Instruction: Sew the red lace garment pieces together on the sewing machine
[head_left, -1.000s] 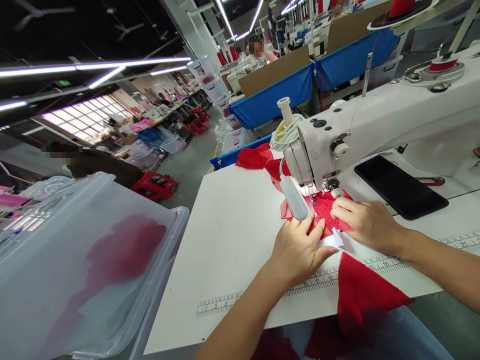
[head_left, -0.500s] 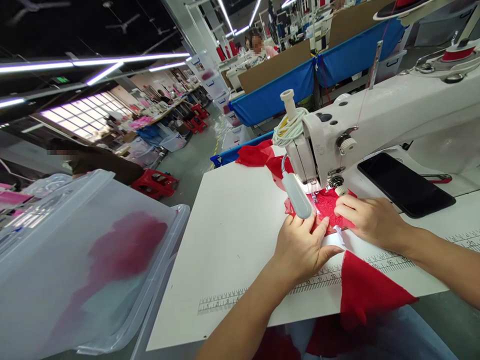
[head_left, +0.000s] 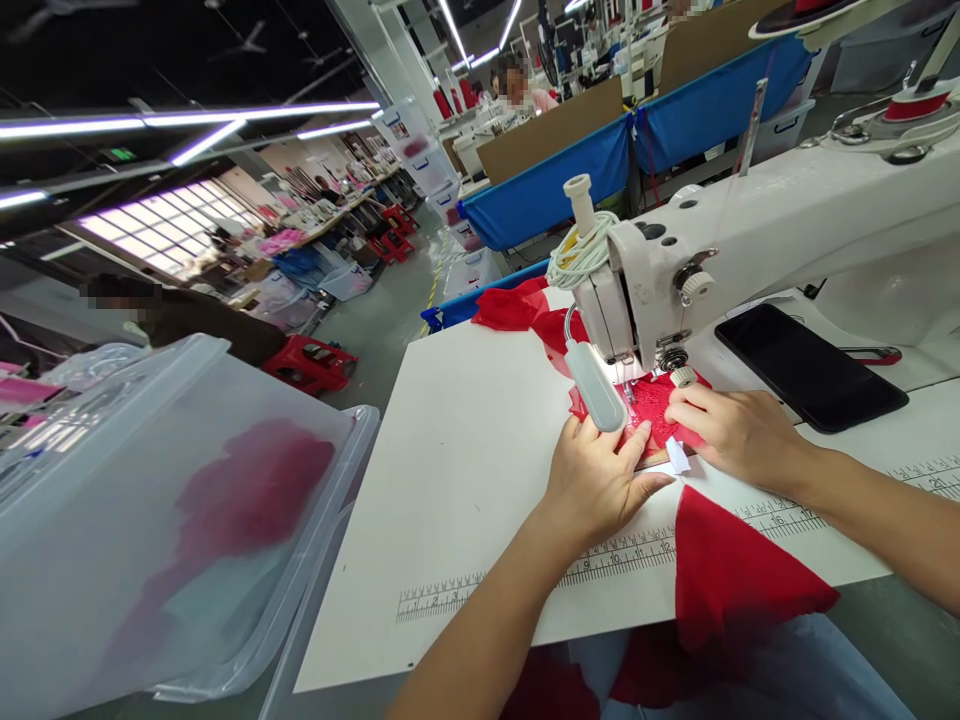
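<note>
A piece of red lace fabric [head_left: 654, 405] lies under the needle area of a white sewing machine [head_left: 750, 230]. My left hand [head_left: 596, 475] rests flat on the fabric's near left side, fingers stretched out, thumb spread; the grey lamp [head_left: 596, 385] partly covers its fingertips. At the fabric's right edge my right hand [head_left: 739, 435] has its fingers curled, pinching the red cloth. Between the hands a small white tag [head_left: 678, 456] sticks out from the fabric's near edge. A red cloth triangle [head_left: 739, 570] hangs over the table's front edge.
A black phone [head_left: 814, 365] lies right of the needle, beside a red-handled tool [head_left: 874, 356]. Red cloth pieces [head_left: 510, 308] lie behind the lamp on the white table [head_left: 427, 470]. A translucent bin [head_left: 150, 520] stands left. A person [head_left: 202, 320] sits beyond it.
The lace fabric and both hands have shifted slightly away from me, toward the needle. The white tag now shows more fully, and the red triangle's upper tip has moved slightly back and left.
</note>
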